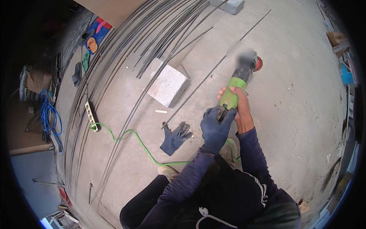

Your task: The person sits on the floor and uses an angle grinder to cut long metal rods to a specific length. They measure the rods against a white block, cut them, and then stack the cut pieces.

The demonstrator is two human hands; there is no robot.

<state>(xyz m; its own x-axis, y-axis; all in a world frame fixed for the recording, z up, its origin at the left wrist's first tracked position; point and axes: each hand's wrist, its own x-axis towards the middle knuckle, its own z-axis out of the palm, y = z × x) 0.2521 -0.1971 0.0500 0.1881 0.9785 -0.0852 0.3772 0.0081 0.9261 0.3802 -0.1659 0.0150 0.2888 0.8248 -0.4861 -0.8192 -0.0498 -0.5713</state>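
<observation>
A green and black angle grinder (235,83) with a red disc (259,64) is held out over the concrete floor. Part of its head is blurred. My bare right hand (243,105) wraps round the green body. Behind it, my left hand (215,129), in a dark blue work glove, closes on the grinder's rear end where the cord comes out. To the left, a second dark glove (174,139) lies on the floor. A thin steel rod (198,88) runs from that glove up toward the far right, passing left of the grinder.
Several long steel rods (127,128) sweep along the left, some over a pale concrete block (164,84). A green cord (142,145) runs to a power strip (90,116). A coiled blue cable (47,112) and sandals (91,45) lie far left; another block (230,6) sits at the back.
</observation>
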